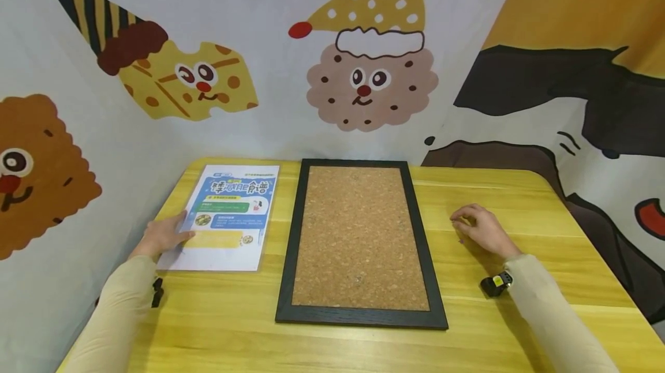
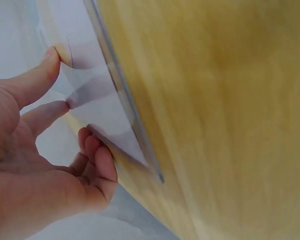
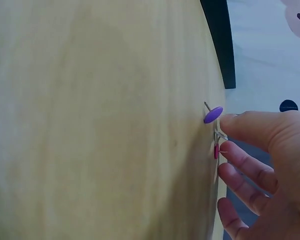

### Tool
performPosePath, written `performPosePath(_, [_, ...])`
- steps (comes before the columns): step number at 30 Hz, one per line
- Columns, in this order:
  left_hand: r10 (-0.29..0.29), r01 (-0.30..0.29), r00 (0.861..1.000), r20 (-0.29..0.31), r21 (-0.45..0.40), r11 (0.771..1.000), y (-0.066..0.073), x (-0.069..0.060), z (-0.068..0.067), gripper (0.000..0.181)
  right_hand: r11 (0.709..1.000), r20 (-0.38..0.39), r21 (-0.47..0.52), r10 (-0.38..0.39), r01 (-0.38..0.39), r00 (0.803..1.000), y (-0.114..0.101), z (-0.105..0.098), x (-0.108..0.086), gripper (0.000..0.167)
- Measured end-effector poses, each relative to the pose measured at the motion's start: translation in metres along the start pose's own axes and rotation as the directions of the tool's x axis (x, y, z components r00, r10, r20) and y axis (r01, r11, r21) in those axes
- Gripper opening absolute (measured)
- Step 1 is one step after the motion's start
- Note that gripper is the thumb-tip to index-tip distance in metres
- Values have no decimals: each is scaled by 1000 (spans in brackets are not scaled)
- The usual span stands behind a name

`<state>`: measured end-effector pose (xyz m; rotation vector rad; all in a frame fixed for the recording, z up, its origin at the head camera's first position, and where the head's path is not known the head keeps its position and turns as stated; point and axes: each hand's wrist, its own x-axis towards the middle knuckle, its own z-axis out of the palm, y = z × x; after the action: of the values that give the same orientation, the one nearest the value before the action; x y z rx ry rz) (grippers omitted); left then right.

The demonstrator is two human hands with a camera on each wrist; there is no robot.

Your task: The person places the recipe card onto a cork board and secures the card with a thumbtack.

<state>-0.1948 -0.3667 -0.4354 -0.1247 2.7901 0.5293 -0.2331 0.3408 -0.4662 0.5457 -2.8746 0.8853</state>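
Observation:
A printed sheet (image 1: pixel 218 257) in a clear sleeve, blue and white with Chinese lettering, lies on the table at left. My left hand (image 1: pixel 163 235) rests at its left edge; in the left wrist view the thumb and a finger touch its surface, while other fingers curl by the corner. Over the tabletop at right, my right hand (image 1: pixel 483 230) has its fingers bent loosely. In the right wrist view, a purple thumbtack (image 3: pixel 213 115) lies beside the thumb tip. A pinkish-red tack (image 3: pixel 216 151) and a small clear piece (image 3: pixel 220 134) sit close to the fingertips; contact is hard to make out.
Between the hands lies a black-framed corkboard (image 1: pixel 358 234) with a few small clear spots on its cork. The yellow wooden table (image 1: pixel 234 321) backs onto a cloth wall (image 1: pixel 280 101) printed with cartoon biscuits and cheese. Each wrist wears a small black camera.

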Motion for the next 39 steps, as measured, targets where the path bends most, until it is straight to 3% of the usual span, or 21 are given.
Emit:
performPosePath(4, [-38, 38, 999, 10, -50, 998, 0, 0, -1, 77, 1000, -4, 3, 13, -13, 1000, -4, -1, -2, 15])
performPosePath(8, [-25, 24, 1000, -12, -92, 995, -2, 0, -1, 77, 1000, -24, -11, -8, 8, 1000, -10, -1, -1, 15])
performPosePath(14, [-37, 29, 999, -31, -238, 971, -7, 0, 1, 81, 999, -54, -21, -36, 35, 998, -14, 1, 1, 14])
performPosePath(17, [-32, 20, 999, -33, -333, 943, -8, 0, 3, 83, 999, -57, -13, -36, 35, 998, -17, 1, 1, 16])
performPosePath(21, [-36, 28, 999, -9, -463, 886, -5, 0, 6, 86, 999, -58, 3, -34, 35, 998, -20, 1, 1, 17])
performPosePath(27, [-25, 15, 1000, -10, -564, 825, 3, -1, 7, 87, 1000, -41, 30, -8, 10, 999, -26, 3, 4, 17])
performPosePath(31, [-38, -2, 998, -50, -632, 775, 8, 1, 8, 85, 999, -32, 49, 6, -4, 999, -28, 4, 5, 18])
performPosePath(34, [-59, -21, 993, -102, -648, 762, 12, 3, 9, 81, 998, -27, 67, 6, -4, 1000, -30, 6, 6, 18])
performPosePath(39, [-104, -58, 974, -204, -660, 749, 19, 3, 12, 73, 996, -49, 79, -31, 35, 998, -35, 8, 9, 18])
